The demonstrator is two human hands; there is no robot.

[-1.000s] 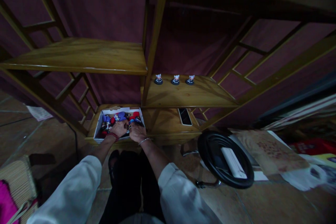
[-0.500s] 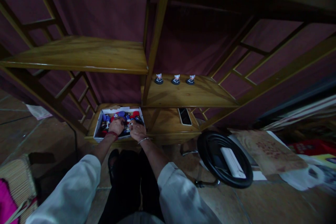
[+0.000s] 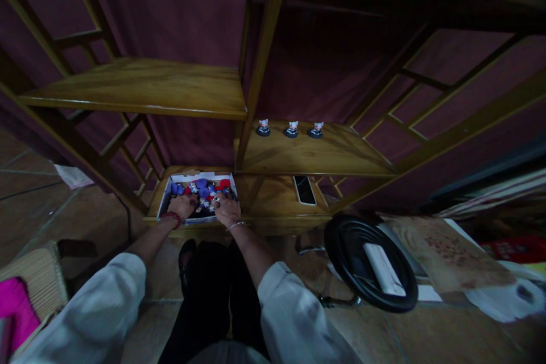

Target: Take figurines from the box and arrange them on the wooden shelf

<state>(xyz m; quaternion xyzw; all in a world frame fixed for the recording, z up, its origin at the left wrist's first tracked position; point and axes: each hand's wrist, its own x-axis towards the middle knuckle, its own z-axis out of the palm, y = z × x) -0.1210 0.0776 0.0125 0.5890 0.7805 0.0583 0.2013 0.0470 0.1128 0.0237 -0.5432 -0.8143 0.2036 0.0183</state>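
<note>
A shallow white cardboard box [image 3: 162, 203] on the low shelf holds many small figurines [image 3: 206, 203], some with blue or red round parts. My left hand [image 3: 182, 206], with a red bead bracelet at the wrist, reaches over the box's left side; its fingers look loosely stretched across the pieces. Over the right side is my right hand [image 3: 227, 210], wearing a thin silver bangle. Its fingers are extended and touch the figurines, apart from the left hand. The fingertips are partly lost among the pieces. Three matching figurines on dark round bases, among them the middle one [image 3: 292, 129], stand in a row on the shelf above.
The wooden shelf unit has an upright post [image 3: 264, 62] between its bays. A phone [image 3: 304, 190] lies on the low shelf [image 3: 264, 196]. A black round stool [image 3: 341, 256] carrying a white packet [image 3: 384, 269] stands right; a woven seat [image 3: 40, 273] is at lower left.
My hands, close together over the middle of the box before, have moved apart, the left one going left. The blue and red pieces between them show more. The view has shifted slightly.
</note>
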